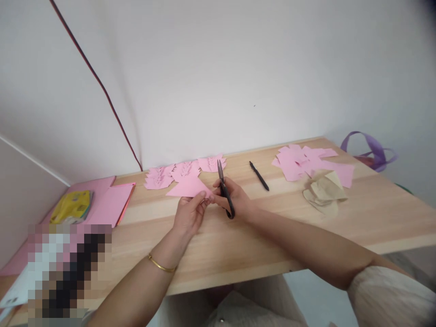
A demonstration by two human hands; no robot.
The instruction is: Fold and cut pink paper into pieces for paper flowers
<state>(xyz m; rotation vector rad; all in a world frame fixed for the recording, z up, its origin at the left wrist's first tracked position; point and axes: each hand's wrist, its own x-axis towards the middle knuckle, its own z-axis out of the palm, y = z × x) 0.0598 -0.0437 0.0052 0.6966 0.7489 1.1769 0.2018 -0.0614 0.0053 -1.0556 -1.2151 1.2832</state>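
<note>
My left hand (pixel 189 213) pinches the near corner of a folded pink paper triangle (pixel 189 186) above the wooden table (pixel 259 236). My right hand (pixel 235 197) grips black scissors (pixel 223 186), blades pointing away from me, right beside the triangle's right tip. A gold bangle sits on my left wrist. Just behind the triangle lie several cut pink paper pieces (pixel 180 172) in a row.
A black pen (pixel 259 175) lies right of the scissors. Further right lie a pile of pink paper scraps (pixel 306 161) and tan paper pieces (pixel 323 193). Pink sheets (pixel 109 202) and a yellow packet (pixel 73 206) sit at the left. Purple ribbon (pixel 373 152) lies at the far right edge.
</note>
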